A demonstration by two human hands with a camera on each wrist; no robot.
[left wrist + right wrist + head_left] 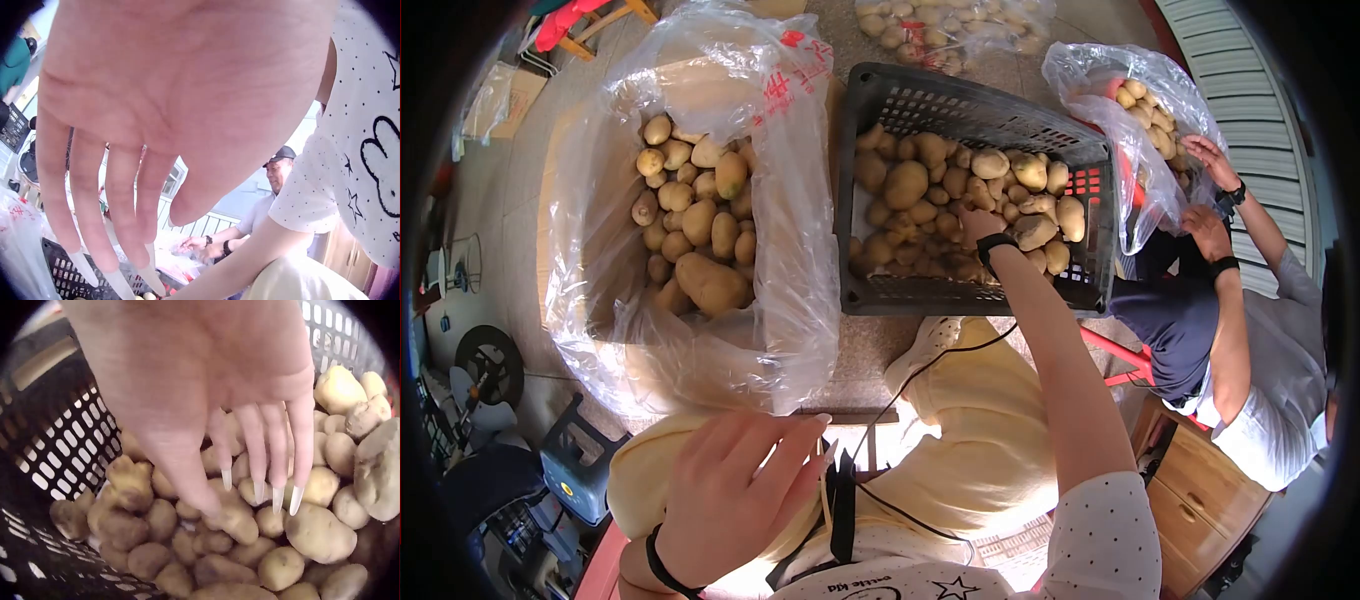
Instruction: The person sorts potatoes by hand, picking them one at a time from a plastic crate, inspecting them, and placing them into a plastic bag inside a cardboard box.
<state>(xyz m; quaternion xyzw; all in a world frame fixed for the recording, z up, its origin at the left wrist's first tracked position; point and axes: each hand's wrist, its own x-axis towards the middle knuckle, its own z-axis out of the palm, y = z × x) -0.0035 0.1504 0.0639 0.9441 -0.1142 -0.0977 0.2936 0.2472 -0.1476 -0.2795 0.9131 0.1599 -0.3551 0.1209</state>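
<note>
My right hand [980,226] reaches down into a black plastic crate [990,100] full of potatoes [906,186] of mixed sizes. In the right wrist view, the fingers of that hand [219,375] point down, slightly bent, with long pale nails over the potatoes. Its thumb is right at a small oblong potato [240,524]; no potato shows gripped. My left hand [740,490] hovers over my lap, holding nothing. The left wrist view shows its palm [175,94] bare and the fingers extended.
Left of the crate stands a cardboard box lined with a clear plastic bag [795,220], with potatoes [713,283] inside. Another bag of potatoes [960,25] lies beyond the crate. At right, a seated person [1260,340] handles a clear bag [1135,170] of potatoes. A black cable crosses my lap.
</note>
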